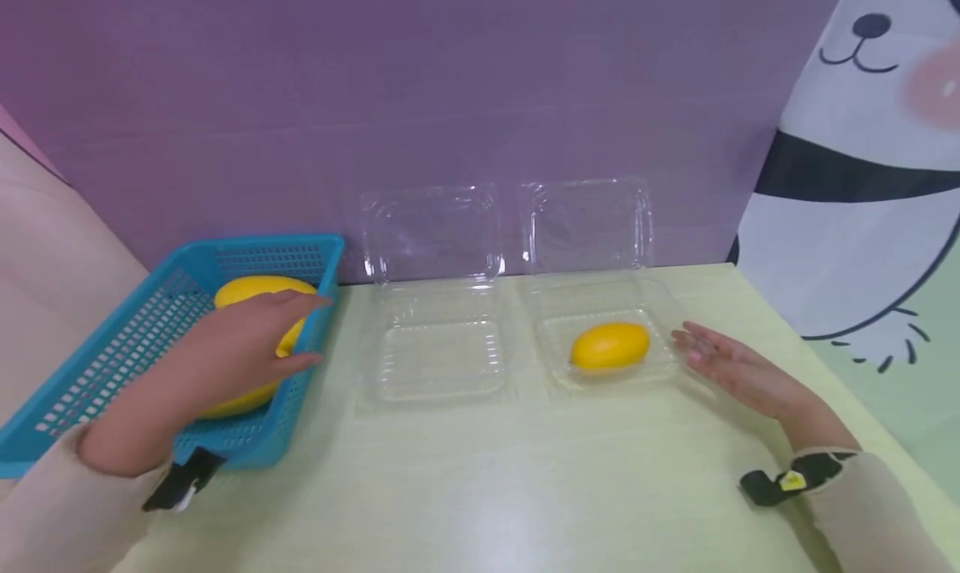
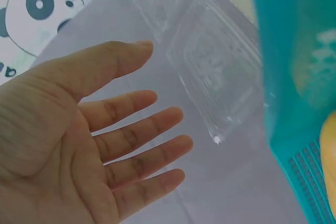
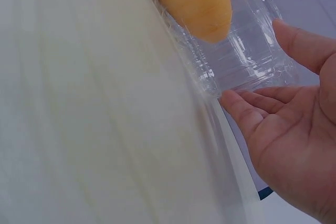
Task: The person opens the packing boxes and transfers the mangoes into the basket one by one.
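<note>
My left hand [image 1: 232, 339] hovers over the blue plastic basket [image 1: 315, 389], fingers extended, thumb apart, nothing held. Yellow oval fruit [image 1: 258, 286] lies in the basket, partly hidden by that hand. In the left wrist view the palm and relaxed fingers of the left hand [image 2: 94, 140] show beside the basket wall. A yellow mango-like fruit [image 1: 610, 346] rests on its side in the right clear plastic clamshell box [image 1: 558, 364], whose lid stands raised. My right hand [image 1: 738, 369] is at this box's right edge, fingertips at or touching its rim, with the thumb apart in the right wrist view.
Left of that box stands a second open clear clamshell box [image 1: 438, 381], its lid [image 1: 431, 235] raised against the purple backdrop [image 1: 450, 81]. Both boxes sit near the back edge of the pale wooden table [image 1: 480, 481]. A panda picture [image 1: 862, 248] is at the right.
</note>
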A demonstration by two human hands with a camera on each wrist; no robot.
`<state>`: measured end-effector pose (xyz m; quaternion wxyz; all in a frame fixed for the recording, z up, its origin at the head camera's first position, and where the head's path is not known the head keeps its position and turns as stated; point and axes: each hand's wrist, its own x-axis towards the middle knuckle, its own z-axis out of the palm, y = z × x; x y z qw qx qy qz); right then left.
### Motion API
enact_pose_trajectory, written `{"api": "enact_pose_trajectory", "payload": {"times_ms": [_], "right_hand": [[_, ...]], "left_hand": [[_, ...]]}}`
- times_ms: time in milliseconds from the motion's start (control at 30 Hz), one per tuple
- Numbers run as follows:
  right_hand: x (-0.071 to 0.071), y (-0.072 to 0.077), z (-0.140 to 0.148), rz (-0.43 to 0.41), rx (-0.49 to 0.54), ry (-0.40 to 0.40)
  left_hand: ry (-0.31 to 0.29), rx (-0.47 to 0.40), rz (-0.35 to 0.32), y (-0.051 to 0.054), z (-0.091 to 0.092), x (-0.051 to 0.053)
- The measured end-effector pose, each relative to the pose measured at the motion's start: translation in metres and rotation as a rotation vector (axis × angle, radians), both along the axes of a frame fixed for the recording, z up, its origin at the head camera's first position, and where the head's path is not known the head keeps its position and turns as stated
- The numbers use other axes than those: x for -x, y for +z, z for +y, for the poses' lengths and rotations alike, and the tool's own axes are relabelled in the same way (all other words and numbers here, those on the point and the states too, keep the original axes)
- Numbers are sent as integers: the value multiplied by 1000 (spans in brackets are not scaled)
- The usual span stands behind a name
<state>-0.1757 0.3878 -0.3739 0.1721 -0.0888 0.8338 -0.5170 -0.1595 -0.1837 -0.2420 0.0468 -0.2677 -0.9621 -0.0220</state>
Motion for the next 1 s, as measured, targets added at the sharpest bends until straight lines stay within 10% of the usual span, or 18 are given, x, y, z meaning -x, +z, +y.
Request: {"api": "enact_pose_trajectory", "payload": {"times_ms": [433,1000], "right_hand": [[0,-1,4,24,69,31],[1,-3,3,10,82,31]], "left_hand": [[-148,-31,0,8,64,0],[-237,-142,-118,-22,151,6]]}}
